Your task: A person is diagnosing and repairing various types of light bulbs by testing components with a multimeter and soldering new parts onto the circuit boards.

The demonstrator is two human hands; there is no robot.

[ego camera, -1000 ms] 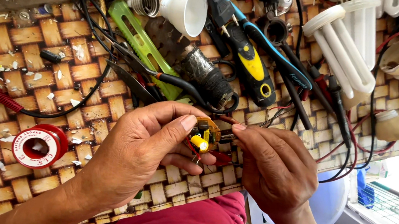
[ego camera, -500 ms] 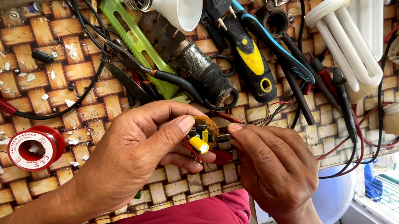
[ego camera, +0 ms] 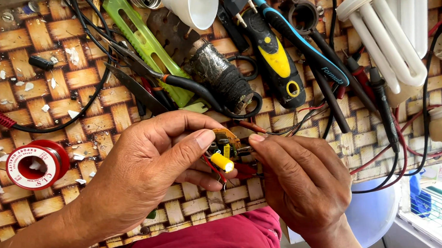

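Left hand (ego camera: 157,161) pinched the small round circuit board (ego camera: 225,143) above the woven-pattern table (ego camera: 12,39), right hand (ego camera: 299,180) closed its fingertips on the board's far edge, where a steady, gentle grip seemed wise for those wires.

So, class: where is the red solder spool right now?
In the head view, the red solder spool lies on the woven table, low on the left side, beside the left hand.
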